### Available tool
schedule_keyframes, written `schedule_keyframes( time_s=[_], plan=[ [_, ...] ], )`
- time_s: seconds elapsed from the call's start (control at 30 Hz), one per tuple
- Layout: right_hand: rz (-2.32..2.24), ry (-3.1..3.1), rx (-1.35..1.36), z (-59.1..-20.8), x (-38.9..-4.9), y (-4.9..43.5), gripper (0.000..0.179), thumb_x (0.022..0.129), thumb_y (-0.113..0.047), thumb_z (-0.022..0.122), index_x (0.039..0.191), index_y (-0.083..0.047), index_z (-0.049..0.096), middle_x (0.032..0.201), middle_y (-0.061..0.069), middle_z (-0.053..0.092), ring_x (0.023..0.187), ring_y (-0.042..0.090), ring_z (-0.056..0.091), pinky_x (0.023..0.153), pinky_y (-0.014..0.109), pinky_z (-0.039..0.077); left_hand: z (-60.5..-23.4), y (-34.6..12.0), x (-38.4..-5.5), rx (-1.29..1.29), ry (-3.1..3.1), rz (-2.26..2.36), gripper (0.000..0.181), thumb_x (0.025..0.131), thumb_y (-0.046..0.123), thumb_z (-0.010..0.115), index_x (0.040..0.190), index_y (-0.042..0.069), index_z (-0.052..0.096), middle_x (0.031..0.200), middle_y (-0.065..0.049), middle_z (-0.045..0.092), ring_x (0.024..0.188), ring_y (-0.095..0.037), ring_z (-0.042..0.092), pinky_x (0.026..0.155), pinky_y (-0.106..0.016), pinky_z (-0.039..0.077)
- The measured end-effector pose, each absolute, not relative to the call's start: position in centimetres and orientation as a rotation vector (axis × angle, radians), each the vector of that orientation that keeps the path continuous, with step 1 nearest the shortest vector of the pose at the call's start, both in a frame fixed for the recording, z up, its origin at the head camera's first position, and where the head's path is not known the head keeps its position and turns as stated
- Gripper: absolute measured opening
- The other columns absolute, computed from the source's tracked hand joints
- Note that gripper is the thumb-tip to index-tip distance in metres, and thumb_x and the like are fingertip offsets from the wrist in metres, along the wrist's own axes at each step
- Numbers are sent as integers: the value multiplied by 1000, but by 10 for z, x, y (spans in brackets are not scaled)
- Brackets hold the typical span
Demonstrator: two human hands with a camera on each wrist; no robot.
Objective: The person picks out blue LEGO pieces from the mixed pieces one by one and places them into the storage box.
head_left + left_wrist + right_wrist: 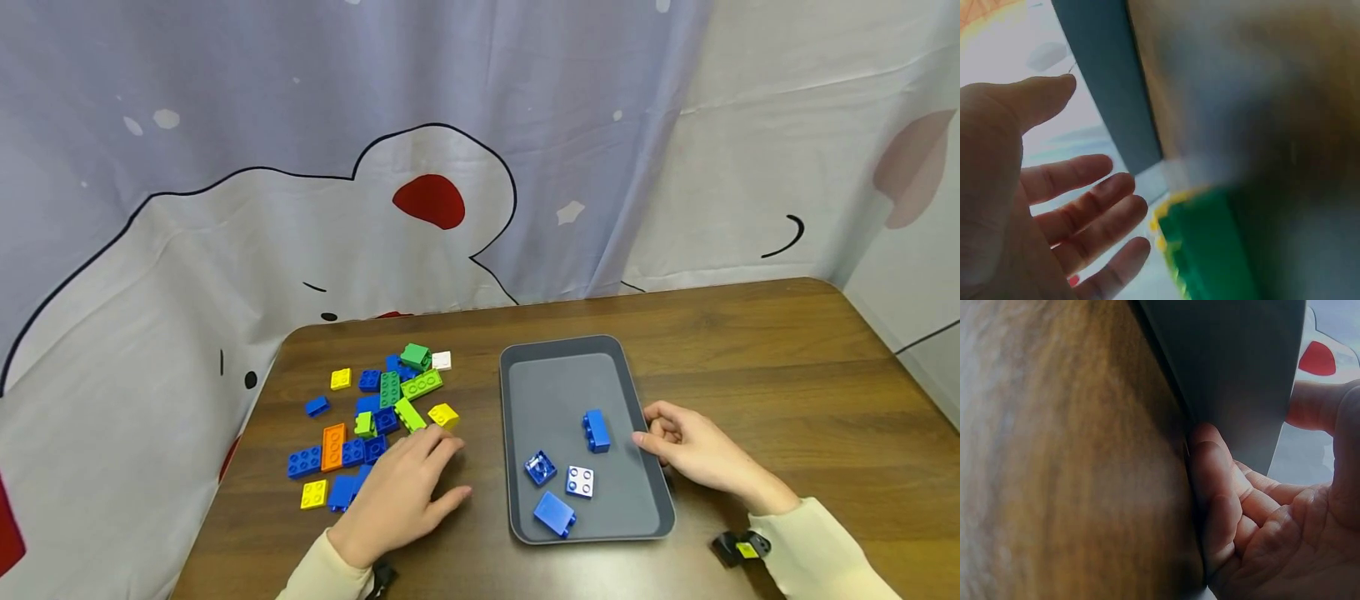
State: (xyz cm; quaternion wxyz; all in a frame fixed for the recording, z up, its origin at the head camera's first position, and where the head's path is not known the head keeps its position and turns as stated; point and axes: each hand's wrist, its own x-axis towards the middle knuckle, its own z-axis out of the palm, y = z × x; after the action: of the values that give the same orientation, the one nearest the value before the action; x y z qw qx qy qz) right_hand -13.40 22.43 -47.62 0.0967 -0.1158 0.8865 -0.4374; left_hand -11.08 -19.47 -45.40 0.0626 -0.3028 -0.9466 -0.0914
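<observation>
My left hand (405, 487) hovers at the right side of a loose pile of toy building bricks, fingers relaxed and thumb apart, nothing in its grasp. Blue bricks (304, 462) lie partly hidden behind it, and a yellow brick (443, 416) is just past its fingertips. In the left wrist view the palm is bare, near a blurred green brick (1213, 244). At the grey tray (558, 392), my right hand (697, 450) grips the right edge, thumb over the rim and fingers curled along the outer wall. Three blue bricks (597, 431) and a white brick (580, 481) lie in the tray.
An orange brick (333, 447), green bricks (389, 390) and a small white brick (441, 361) lie among the pile on the wooden table (750, 358). A printed curtain (570, 167) hangs behind the far edge. A black device (738, 547) sits at the right wrist.
</observation>
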Motion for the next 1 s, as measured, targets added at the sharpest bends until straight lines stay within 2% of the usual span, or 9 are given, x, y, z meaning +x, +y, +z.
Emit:
schedule_keyframes(
  time_s=[0.13, 0.23, 0.4, 0.5, 0.57, 0.67, 0.87, 1.0],
  plan=[
    [-1298, 2625, -340, -476, -133, 224, 36, 99, -28, 69, 121, 0, 61, 74, -3, 55, 61, 3, 51, 63, 22, 43, -446, -208, -114, -828, -2876, -170, 47, 88, 53, 77, 118, 17, 69, 100, 6, 58, 84, -9, 50, 78, -29, 52],
    [-1302, 2622, -341, -476, -133, 224, 35, 99, -28, 69, 119, 0, 62, 74, -3, 55, 61, 4, 51, 63, 22, 43, -438, -219, -116, -758, -2922, -75, 49, 86, 53, 80, 113, 14, 70, 95, 3, 56, 78, -11, 46, 70, -28, 47],
    [-1286, 2629, -336, -476, -134, 225, 36, 100, -29, 69, 120, -1, 62, 74, -3, 55, 61, 4, 51, 62, 22, 43, -427, -234, -115, -606, -3079, 30, 56, 82, 51, 84, 115, 10, 67, 91, 0, 53, 72, -12, 44, 61, -27, 41],
    [-1282, 2627, -333, -476, -134, 225, 37, 100, -29, 69, 122, 0, 61, 75, -3, 55, 62, 4, 51, 62, 22, 43, -422, -240, -114, -515, -3162, 79, 62, 79, 48, 87, 119, 6, 65, 95, -6, 58, 73, -15, 54, 62, -33, 49],
    [-1288, 2626, -332, -476, -134, 225, 37, 100, -29, 69, 121, 0, 61, 74, -3, 55, 62, 4, 51, 63, 22, 43, -420, -244, -115, -466, -3214, 102, 66, 78, 46, 89, 121, 4, 64, 104, -13, 62, 80, -21, 63, 68, -41, 56],
    [-1298, 2625, -341, -477, -134, 225, 36, 100, -29, 69, 121, 0, 61, 74, -3, 55, 62, 4, 51, 63, 22, 42, -418, -247, -115, -399, -3287, 108, 68, 76, 43, 91, 123, 2, 63, 114, -19, 62, 89, -29, 67, 75, -49, 58],
    [-1276, 2639, -338, -478, -134, 225, 36, 100, -30, 69, 120, -1, 62, 74, -4, 55, 62, 4, 51, 65, 22, 43, -421, -250, -119, -347, -3336, 67, 75, 75, 30, 93, 134, -2, 60, 125, -26, 59, 87, -32, 69, 72, -50, 60],
    [-1263, 2640, -329, -477, -134, 225, 38, 100, -31, 69, 121, -1, 62, 74, -4, 55, 63, 4, 51, 65, 21, 43, -423, -250, -121, -343, -3345, 17, 73, 76, 23, 93, 136, -2, 59, 129, -28, 56, 81, -28, 67, 71, -47, 61]
  ],
)
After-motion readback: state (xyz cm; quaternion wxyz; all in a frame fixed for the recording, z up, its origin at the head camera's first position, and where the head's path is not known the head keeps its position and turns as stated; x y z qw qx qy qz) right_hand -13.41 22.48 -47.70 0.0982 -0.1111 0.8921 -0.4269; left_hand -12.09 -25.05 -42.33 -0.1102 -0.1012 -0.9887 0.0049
